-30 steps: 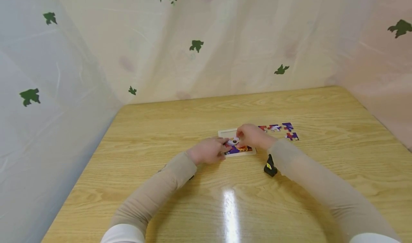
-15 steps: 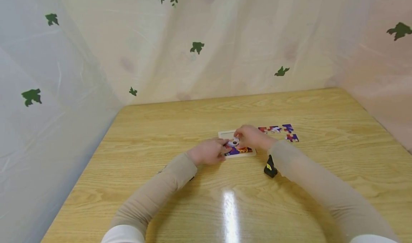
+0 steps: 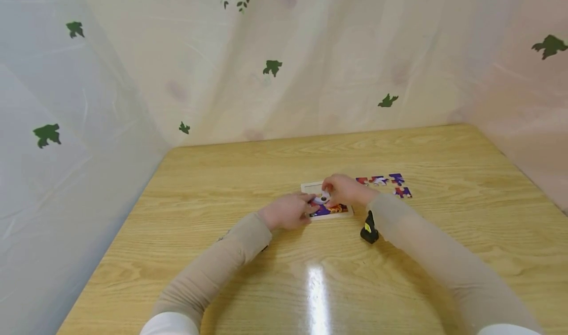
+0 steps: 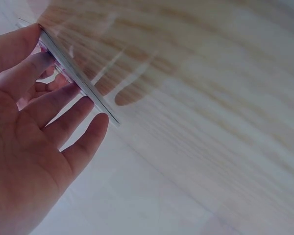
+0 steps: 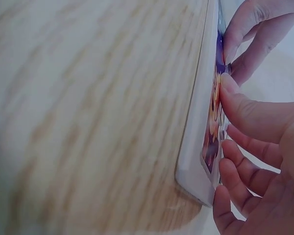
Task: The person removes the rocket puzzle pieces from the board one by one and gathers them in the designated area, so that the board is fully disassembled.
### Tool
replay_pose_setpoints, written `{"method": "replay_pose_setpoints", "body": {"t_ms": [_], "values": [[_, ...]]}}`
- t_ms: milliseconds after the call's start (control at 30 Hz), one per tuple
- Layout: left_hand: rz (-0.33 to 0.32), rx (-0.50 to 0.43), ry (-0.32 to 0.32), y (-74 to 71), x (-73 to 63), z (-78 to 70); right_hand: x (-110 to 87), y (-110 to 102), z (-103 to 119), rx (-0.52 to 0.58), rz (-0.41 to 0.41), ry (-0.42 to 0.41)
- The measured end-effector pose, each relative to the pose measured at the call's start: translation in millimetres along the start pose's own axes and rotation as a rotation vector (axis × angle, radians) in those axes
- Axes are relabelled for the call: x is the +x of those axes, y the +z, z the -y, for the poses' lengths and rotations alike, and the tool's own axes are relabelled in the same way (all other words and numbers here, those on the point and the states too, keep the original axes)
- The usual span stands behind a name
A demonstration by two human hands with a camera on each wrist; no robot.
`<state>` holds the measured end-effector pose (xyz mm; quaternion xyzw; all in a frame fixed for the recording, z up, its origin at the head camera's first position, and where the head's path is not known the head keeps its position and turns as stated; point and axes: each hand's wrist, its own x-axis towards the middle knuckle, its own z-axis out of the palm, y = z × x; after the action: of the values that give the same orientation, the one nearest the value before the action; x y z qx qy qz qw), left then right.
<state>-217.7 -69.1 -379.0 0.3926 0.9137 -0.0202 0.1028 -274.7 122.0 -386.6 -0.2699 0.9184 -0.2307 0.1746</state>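
A small jigsaw puzzle in a pale tray (image 3: 312, 184) lies on the wooden table, its lower part filled with purple and orange pieces (image 3: 338, 209). My right hand (image 3: 346, 189) pinches a white puzzle piece with a dark eye (image 3: 322, 198) over the tray. In the right wrist view its thumb (image 5: 245, 110) presses on the picture, while the other fingers curl near the tray edge. My left hand (image 3: 287, 211) lies at the tray's left side with fairly straight fingers (image 4: 90, 139) touching the edge. Fingers of both hands cover part of the picture.
Several loose puzzle pieces (image 3: 379, 180) lie right of the tray, one piece (image 3: 403, 192) nearer than the others. A black object with a yellow mark (image 3: 369, 230) shows below the right wrist. A pale curtain (image 3: 230, 79) with green leaf shapes hangs behind the table (image 3: 213, 177).
The head view has tilted slightly, so the scene sits a little lower. Both hands stay at the tray; the right fingers have shifted slightly left around the white puzzle piece.
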Motion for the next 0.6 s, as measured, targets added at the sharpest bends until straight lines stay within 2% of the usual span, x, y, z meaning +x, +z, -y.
{"method": "replay_pose_setpoints", "body": {"t_ms": [333,600], "values": [[0.001,-0.027,-0.01,0.6,1.2,0.6,-1.4,-0.1,-1.2,0.035,0.002,-0.013],[0.012,-0.028,-0.021,0.3,0.7,-0.6,-5.2,2.1,-3.6,0.045,-0.027,-0.045]]}}
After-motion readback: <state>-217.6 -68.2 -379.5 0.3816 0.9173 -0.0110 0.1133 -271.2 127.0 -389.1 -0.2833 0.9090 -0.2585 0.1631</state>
